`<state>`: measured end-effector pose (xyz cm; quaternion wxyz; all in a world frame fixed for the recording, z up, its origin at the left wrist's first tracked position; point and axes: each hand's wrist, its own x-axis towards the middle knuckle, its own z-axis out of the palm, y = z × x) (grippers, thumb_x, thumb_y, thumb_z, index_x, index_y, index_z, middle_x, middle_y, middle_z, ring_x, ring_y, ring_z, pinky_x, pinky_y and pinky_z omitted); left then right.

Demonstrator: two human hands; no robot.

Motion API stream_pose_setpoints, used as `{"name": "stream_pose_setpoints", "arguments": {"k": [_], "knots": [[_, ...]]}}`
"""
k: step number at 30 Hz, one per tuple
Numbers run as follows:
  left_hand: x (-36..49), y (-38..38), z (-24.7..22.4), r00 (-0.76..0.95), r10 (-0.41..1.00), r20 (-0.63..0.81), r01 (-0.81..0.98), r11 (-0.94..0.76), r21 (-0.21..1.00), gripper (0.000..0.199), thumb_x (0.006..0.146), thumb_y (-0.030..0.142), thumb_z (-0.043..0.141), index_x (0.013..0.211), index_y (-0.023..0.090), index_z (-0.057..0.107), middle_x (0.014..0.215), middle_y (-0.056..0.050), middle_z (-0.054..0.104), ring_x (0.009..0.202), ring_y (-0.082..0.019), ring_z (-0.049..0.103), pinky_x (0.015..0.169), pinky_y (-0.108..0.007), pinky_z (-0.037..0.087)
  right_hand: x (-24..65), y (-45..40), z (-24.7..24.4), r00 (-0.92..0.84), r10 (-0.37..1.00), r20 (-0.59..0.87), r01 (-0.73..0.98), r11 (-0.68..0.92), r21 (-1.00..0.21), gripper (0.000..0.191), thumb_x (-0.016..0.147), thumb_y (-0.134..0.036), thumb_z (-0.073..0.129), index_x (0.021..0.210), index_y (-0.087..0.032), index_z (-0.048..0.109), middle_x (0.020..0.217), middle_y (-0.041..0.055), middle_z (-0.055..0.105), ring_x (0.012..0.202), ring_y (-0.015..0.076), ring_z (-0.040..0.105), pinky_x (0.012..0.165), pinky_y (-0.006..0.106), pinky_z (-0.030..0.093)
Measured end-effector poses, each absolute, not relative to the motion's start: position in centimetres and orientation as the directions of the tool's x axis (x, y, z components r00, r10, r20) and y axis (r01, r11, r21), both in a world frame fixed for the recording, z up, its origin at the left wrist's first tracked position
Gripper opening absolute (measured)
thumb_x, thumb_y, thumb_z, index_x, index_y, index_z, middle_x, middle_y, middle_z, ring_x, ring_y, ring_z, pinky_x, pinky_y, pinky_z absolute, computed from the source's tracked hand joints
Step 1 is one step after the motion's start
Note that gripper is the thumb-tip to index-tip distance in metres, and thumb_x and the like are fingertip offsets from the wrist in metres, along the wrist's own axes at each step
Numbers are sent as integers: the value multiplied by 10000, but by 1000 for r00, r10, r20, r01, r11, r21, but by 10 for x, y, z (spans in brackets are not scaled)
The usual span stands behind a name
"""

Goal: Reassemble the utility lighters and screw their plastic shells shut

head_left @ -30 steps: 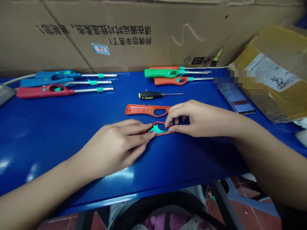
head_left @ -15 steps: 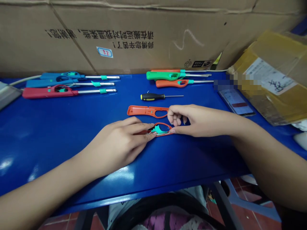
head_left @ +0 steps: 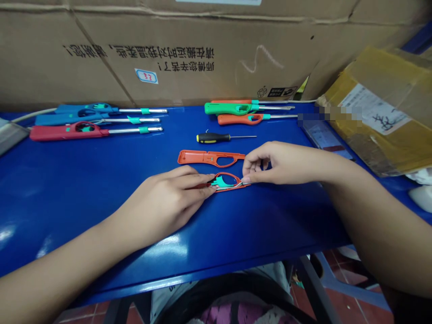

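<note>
My left hand [head_left: 175, 195] lies over the rear of an orange lighter shell half [head_left: 228, 174], its fingers pressing it against the table and hiding its handle end. Inside the shell's finger loop sits a teal trigger [head_left: 222, 182]. A thin pale wire or tube [head_left: 232, 186] runs along the shell's lower edge and lifts up at the right. My right hand [head_left: 261, 164] is closed, with thumb and forefinger pinching the raised end of this wire or tube. Just behind lies a second orange shell half [head_left: 199, 156], inner side up, touched by neither hand.
A yellow-black screwdriver [head_left: 213, 137] lies behind the shells. Assembled lighters rest at back left, a red one [head_left: 69, 132] nearest, and at back right, including a green one [head_left: 226, 108]. A cardboard box [head_left: 189, 54], a taped parcel [head_left: 381, 112] and a phone [head_left: 324, 137] border the blue table [head_left: 101, 180].
My right hand has moved slightly up and right, drawing up the end of the thin wire or tube. My left hand stays on the shell. The view has tilted a little.
</note>
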<state>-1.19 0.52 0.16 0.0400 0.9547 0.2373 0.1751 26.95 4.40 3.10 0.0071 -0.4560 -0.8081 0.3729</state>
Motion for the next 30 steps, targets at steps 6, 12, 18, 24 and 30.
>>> {"name": "stream_pose_setpoints", "arguments": {"k": [6,12,18,24,30], "knots": [[-16,6,0,824,465,324,440,-885,152,289,1029,222,525,1191,202,763,1258,-76,747,1065,-286,721,860,-469,645,269,44,32,-562,748,-352,759,297,-580,180,866,-393,678,832,-229,743,770,-8,692,681,139,565,595,270,404],[-18,10,-7,772,512,377,426,-857,291,211,994,222,618,1121,191,784,1163,-88,775,1035,-245,744,874,-383,633,266,40,33,-585,758,-288,719,321,-617,279,870,-485,692,899,-211,733,849,15,705,759,157,602,668,282,451],[-12,10,-8,771,477,421,421,-879,224,204,985,211,631,1131,187,772,1154,-72,772,1011,-253,733,853,-423,640,249,36,16,-623,782,-18,606,468,-643,303,857,-441,741,996,-174,711,891,17,674,791,143,604,716,272,466],[-12,9,-10,791,447,419,422,-893,157,236,1002,212,598,1174,177,755,1172,-83,766,1022,-268,725,852,-446,641,243,34,11,-651,754,94,591,580,-560,205,842,-303,754,994,-166,736,900,23,659,804,143,597,730,275,451],[-14,15,-1,650,583,487,448,-812,374,201,953,281,695,1113,172,747,1089,-52,786,1003,-181,726,940,-316,572,244,32,17,-656,753,54,632,587,-507,187,847,-288,743,991,-169,736,954,33,681,866,164,616,781,295,453]]}}
